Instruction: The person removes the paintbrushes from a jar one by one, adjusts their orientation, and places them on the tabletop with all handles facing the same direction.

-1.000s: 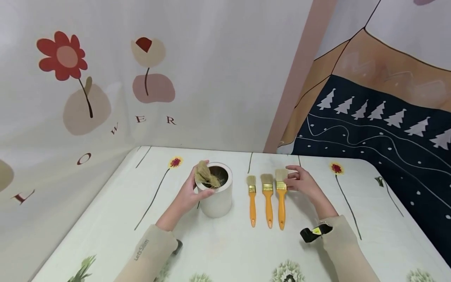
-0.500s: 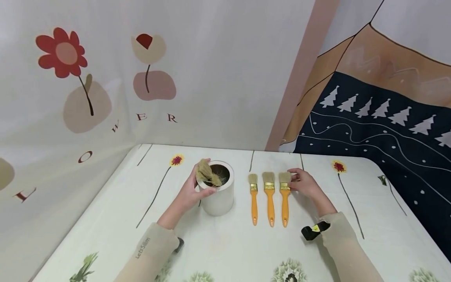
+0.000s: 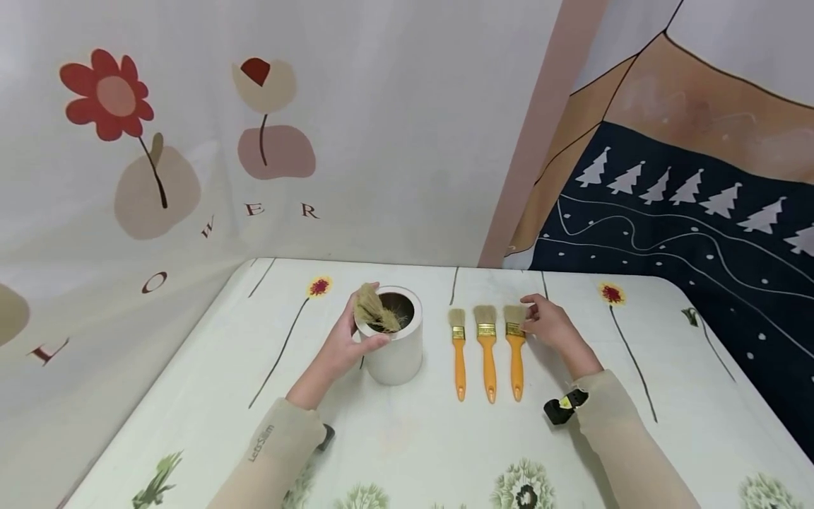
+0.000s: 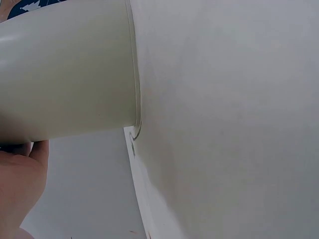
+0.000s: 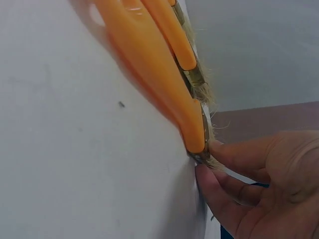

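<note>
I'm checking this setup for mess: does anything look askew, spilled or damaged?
Just the frayed tuft: it covers part of the cup's mouth, stray strands sticking out, ragged beside the neat row of brushes. I see no spill or breakage.

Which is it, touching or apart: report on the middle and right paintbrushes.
Apart. The head view shows it: a strip of white tabletop runs between the middle paintbrush and the right paintbrush along their whole length.

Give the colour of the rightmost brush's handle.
Orange; the handle shows best in the head view.
</note>
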The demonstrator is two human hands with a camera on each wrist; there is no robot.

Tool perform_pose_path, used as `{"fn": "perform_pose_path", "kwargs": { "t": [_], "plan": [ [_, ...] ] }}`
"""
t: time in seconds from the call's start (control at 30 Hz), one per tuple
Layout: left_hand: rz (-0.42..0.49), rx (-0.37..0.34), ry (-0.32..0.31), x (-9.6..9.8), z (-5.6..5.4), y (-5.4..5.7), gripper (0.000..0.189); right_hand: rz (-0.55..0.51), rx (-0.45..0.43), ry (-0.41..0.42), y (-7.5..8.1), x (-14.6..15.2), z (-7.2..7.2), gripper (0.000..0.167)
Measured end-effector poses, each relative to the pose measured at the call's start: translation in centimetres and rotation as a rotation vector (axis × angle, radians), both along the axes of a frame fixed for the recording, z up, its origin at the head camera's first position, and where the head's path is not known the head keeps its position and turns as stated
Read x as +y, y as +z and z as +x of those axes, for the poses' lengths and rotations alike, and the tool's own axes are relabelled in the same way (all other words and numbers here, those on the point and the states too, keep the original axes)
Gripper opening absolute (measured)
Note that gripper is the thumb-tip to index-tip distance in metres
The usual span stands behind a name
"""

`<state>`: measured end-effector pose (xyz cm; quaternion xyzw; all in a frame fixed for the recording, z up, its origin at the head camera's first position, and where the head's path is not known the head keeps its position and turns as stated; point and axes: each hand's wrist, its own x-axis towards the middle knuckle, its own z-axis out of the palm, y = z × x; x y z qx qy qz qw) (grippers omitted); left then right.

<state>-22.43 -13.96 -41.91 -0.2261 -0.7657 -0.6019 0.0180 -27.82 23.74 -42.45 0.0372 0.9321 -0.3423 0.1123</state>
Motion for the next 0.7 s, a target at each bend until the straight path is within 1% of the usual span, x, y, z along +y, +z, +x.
{"fn": "perform_pose_path", "kwargs": {
  "t": [0.1,0.23,0.43,0.53,0.7],
  "plan": [
    [0.004,-0.001,0.000,-0.1,0.0,0.0,0.094,-0.019,0.012,-0.016,-0.1,0.0,0.0,0.059],
    [0.004,-0.002,0.000,-0.1,-0.1,0.1,0.094,-0.049,0.031,-0.040,-0.5,0.2,0.1,0.056],
    [0.004,-0.002,0.002,-0.1,-0.2,-0.1,0.095,-0.087,0.064,-0.025,-0.6,0.6,0.3,0.049],
    [-0.001,-0.004,0.007,-0.1,-0.2,-0.2,0.095,-0.109,0.085,-0.017,-0.3,0.7,0.5,0.047],
    [-0.004,-0.008,0.010,-0.1,-0.2,-0.2,0.093,-0.146,0.124,-0.021,0.6,0.4,0.5,0.045]
  ]
}}
